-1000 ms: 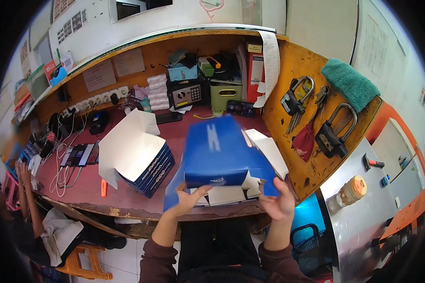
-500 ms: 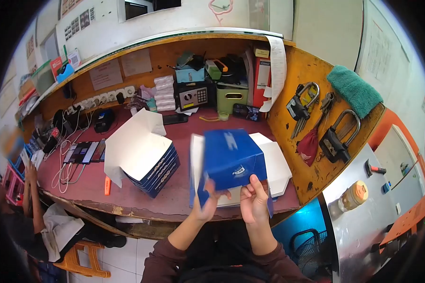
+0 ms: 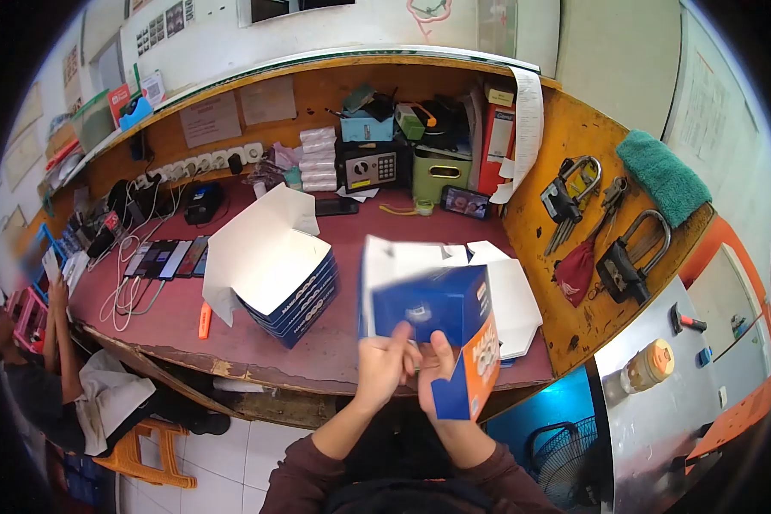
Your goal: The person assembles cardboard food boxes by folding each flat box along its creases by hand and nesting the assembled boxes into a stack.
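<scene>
Close in front of me is a partly folded cardboard box [image 3: 437, 304], blue with an orange printed side and a raised white-lined flap. My left hand [image 3: 382, 367] grips its near blue face, fingers bent against the panel. At the box's lower edge, next to the orange side, my right hand [image 3: 435, 381] is closed on the cardboard. Both palms are partly hidden. Behind the box lie white-lined cardboard pieces [image 3: 518, 313], partly covered by it. To the left stands a stack of nested blue boxes [image 3: 295, 300], its top one open and showing white inside.
An orange marker [image 3: 205, 321] and several phones [image 3: 167, 259] with cables lie on the left of the red desk [image 3: 334, 360]. A small safe [image 3: 373, 171] and green bin [image 3: 439, 182] stand at the back. Padlocks [image 3: 625, 265] hang right. A person [image 3: 51, 385] sits left.
The box has been turned in my hands, so its orange printed side now faces right. Its blue top has tipped toward me, and my right hand has moved lower and left.
</scene>
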Action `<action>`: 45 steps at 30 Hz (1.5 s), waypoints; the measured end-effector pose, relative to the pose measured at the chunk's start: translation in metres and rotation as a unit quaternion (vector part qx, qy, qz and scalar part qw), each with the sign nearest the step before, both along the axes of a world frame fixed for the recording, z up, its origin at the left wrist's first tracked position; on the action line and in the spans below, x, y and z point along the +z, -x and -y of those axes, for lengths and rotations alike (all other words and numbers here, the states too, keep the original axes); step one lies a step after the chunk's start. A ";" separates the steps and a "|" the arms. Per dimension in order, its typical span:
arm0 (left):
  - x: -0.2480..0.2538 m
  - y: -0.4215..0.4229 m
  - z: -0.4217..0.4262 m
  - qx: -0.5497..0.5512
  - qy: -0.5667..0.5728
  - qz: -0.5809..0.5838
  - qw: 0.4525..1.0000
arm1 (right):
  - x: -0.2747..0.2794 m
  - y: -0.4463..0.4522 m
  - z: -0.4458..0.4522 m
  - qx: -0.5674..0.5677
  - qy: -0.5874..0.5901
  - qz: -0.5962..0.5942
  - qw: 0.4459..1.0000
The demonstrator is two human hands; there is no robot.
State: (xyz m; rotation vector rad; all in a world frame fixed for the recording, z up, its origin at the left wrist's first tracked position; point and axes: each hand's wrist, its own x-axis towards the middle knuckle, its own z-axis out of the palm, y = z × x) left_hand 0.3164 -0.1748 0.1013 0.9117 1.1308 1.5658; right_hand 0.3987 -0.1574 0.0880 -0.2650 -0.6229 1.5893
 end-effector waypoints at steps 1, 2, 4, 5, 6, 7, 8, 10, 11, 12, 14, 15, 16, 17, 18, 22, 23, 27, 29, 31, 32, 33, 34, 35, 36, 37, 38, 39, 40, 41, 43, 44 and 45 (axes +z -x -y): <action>0.003 0.005 0.008 0.001 0.001 0.000 1.000 | -0.001 -0.007 -0.003 -0.028 0.000 0.065 0.997; 0.005 0.008 0.018 -0.014 -0.041 -0.221 0.974 | 0.010 -0.013 -0.005 -0.057 0.000 0.130 0.990; 0.016 0.020 0.031 0.066 -0.139 -0.483 0.862 | 0.022 -0.015 -0.013 -0.124 -0.038 0.240 0.962; 0.029 0.027 0.036 0.124 -0.100 -0.525 0.836 | 0.025 -0.013 -0.016 -0.162 -0.073 0.284 0.942; 0.034 0.029 0.027 0.186 -0.152 -0.513 0.824 | 0.028 -0.016 -0.017 -0.151 -0.111 0.358 0.915; 0.029 0.036 0.018 0.161 -0.146 -0.473 0.854 | 0.031 -0.020 -0.018 -0.144 -0.151 0.427 0.880; 0.024 0.043 0.008 0.137 -0.138 -0.431 0.881 | 0.032 -0.019 -0.020 -0.144 -0.273 0.459 0.833; 0.001 0.062 -0.010 0.064 -0.194 -0.300 0.932 | 0.036 -0.010 -0.024 -0.138 -0.506 0.487 0.698; -0.006 0.069 -0.011 0.073 -0.191 -0.302 0.931 | 0.049 -0.001 -0.020 -0.131 -0.510 0.482 0.700; -0.011 0.076 -0.012 0.070 -0.117 -0.146 0.980 | 0.071 0.006 -0.010 -0.128 -0.501 0.593 0.617; -0.004 0.091 -0.001 0.010 -0.059 0.087 0.994 | 0.082 0.019 -0.010 -0.135 -0.543 0.703 0.438; 0.001 0.095 0.009 0.012 -0.089 0.126 0.988 | 0.083 0.029 -0.012 -0.132 -0.544 0.702 0.440; -0.003 0.104 0.015 0.036 -0.116 0.094 0.988 | 0.087 0.041 -0.015 -0.130 -0.590 0.685 0.408; -0.007 0.118 0.023 0.058 -0.142 0.062 0.986 | 0.091 0.054 -0.019 -0.129 -0.633 0.666 0.373; -0.007 0.139 0.034 0.060 -0.096 -0.062 0.992 | 0.095 0.068 -0.025 -0.106 -0.655 0.642 0.384; -0.005 0.196 0.052 0.233 -0.064 -0.581 0.777 | 0.108 0.124 -0.042 -0.038 -0.684 0.602 0.411; -0.010 0.207 0.052 0.224 -0.045 -0.621 0.750 | 0.112 0.136 -0.045 0.016 -0.682 0.599 0.419; -0.021 0.224 0.039 0.237 -0.073 -0.641 0.726 | 0.120 0.164 -0.050 0.118 -0.635 0.628 0.435; -0.019 0.225 0.034 0.243 -0.126 -0.661 0.698 | 0.117 0.171 -0.059 0.123 -0.621 0.642 0.433; -0.013 0.223 0.032 0.239 -0.157 -0.645 0.708 | 0.109 0.177 -0.070 0.129 -0.607 0.655 0.431; -0.011 0.222 0.032 0.235 -0.186 -0.630 0.717 | 0.107 0.179 -0.074 0.119 -0.616 0.655 0.422; -0.010 0.222 0.032 0.236 -0.185 -0.628 0.718 | 0.104 0.181 -0.077 0.109 -0.624 0.655 0.413; -0.009 0.223 0.031 0.224 -0.193 -0.639 0.711 | 0.100 0.183 -0.078 0.111 -0.625 0.655 0.411; -0.009 0.224 0.030 0.213 -0.199 -0.648 0.704 | 0.099 0.184 -0.075 0.106 -0.614 0.672 0.400; -0.011 0.226 0.030 0.213 -0.197 -0.647 0.705 | 0.097 0.185 -0.071 0.101 -0.603 0.689 0.389; -0.012 0.230 0.029 0.201 -0.196 -0.649 0.707 | 0.092 0.187 -0.069 0.104 -0.603 0.689 0.389; -0.012 0.232 0.027 0.189 -0.197 -0.652 0.708 | 0.088 0.189 -0.068 0.076 -0.610 0.692 0.379; -0.012 0.233 0.026 0.189 -0.195 -0.651 0.709 | 0.085 0.190 -0.067 0.049 -0.616 0.695 0.369; -0.010 0.234 0.026 0.179 -0.196 -0.645 0.716 | 0.081 0.192 -0.066 0.051 -0.616 0.694 0.368; -0.010 0.234 0.026 0.169 -0.196 -0.640 0.724 | 0.080 0.193 -0.065 0.058 -0.624 0.698 0.346; -0.013 0.235 0.025 0.175 -0.186 -0.638 0.727 | 0.077 0.195 -0.063 0.067 -0.632 0.699 0.327; -0.014 0.234 0.025 0.180 -0.179 -0.635 0.729 | 0.077 0.196 -0.063 0.067 -0.645 0.690 0.324; -0.014 0.232 0.025 0.181 -0.177 -0.637 0.728 | 0.077 0.198 -0.063 0.065 -0.657 0.679 0.320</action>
